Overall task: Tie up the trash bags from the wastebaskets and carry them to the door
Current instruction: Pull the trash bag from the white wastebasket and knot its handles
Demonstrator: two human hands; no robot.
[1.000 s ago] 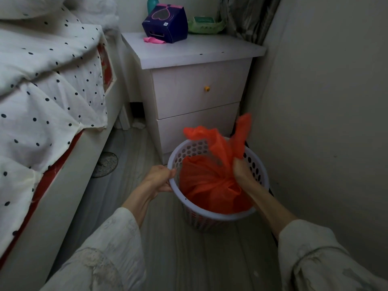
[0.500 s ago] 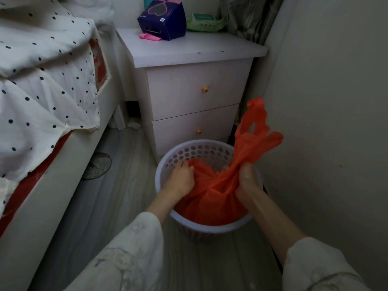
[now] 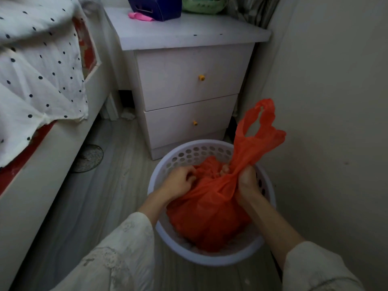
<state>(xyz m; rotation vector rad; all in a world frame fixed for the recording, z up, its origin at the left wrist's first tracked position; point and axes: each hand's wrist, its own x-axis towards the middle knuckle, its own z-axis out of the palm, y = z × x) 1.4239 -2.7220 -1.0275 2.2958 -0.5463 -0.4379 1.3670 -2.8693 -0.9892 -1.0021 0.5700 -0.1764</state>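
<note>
An orange bag (image 3: 206, 215) sits inside a white perforated basket (image 3: 212, 259) on the floor, near the nightstand (image 3: 189, 66) and just beside the right wall. The right hand (image 3: 247, 181) clenches the bag's gathered neck — its handle loops stick up above the fist — while the left hand (image 3: 178, 182) grips bunched plastic at the bag's left top.

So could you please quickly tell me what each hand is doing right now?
Left hand: closed on the orange trash bag, at its gathered top inside the white wastebasket.
Right hand: closed on the bag's handle loop.
</note>
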